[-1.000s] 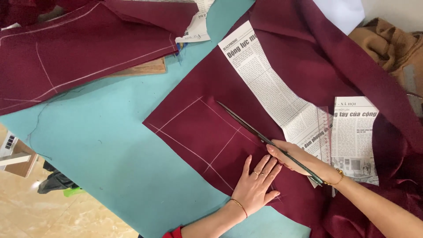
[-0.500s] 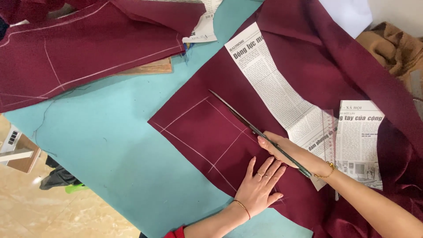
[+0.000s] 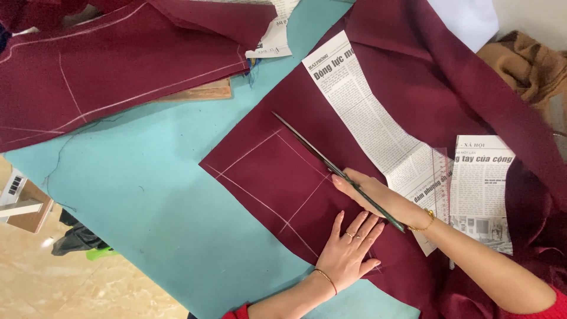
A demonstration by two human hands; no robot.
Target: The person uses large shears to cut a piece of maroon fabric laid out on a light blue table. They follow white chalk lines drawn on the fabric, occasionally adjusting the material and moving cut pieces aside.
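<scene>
My left hand (image 3: 348, 254) lies flat, fingers spread, on a dark red fabric panel (image 3: 271, 171) marked with white chalk lines. My right hand (image 3: 372, 190) grips a long thin dark tool (image 3: 307, 145) that looks like tailor's shears. The tool lies diagonally along the panel's right side and its tip points to the far left. A long newspaper pattern strip (image 3: 360, 112) lies on the fabric just beyond the tool. Both wrists wear thin bracelets and both sleeves are red.
The teal table surface (image 3: 159, 218) carries another chalked dark red piece (image 3: 106, 71) at the far left, over a wooden board (image 3: 207, 91). Right of my hands are a second newspaper piece (image 3: 481, 195) and a clear ruler (image 3: 440, 177). Tan cloth (image 3: 528, 65) lies far right; floor shows at bottom left.
My right hand and the tool have slid toward the far left along the fabric. My left hand has shifted slightly after them, still pressed flat.
</scene>
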